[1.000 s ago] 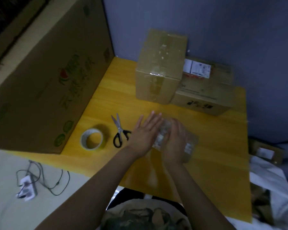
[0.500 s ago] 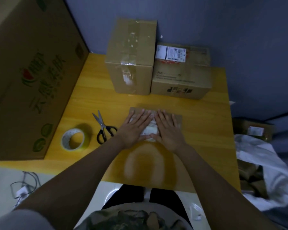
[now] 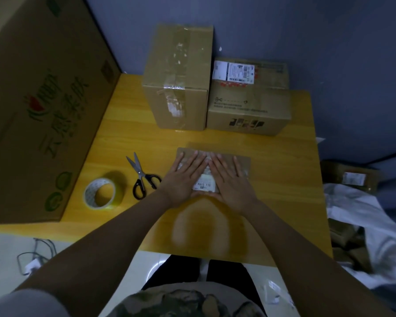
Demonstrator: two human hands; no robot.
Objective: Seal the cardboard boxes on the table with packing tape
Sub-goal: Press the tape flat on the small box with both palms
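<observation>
A small flat cardboard box [image 3: 244, 162] with a white label lies in the middle of the yellow table [image 3: 284, 179]. My left hand [image 3: 183, 179] and my right hand [image 3: 231, 181] both press flat on its top, fingers straight, side by side. A roll of packing tape [image 3: 100, 193] lies on the table to the left, with black-handled scissors [image 3: 142, 175] between it and the box. At the back stand a tall taped box [image 3: 178, 78] and a lower box [image 3: 249, 104] with a shipping label.
A very large printed carton [image 3: 32, 106] leans along the table's left edge. White cloth and more small boxes [image 3: 352, 179] lie on the right beyond the table. A cable and plug [image 3: 34, 259] lie on the floor at the lower left.
The view has steadied and shifted. One second ago my hands overlapped on the small box; now both lie flat and side by side on its top.
</observation>
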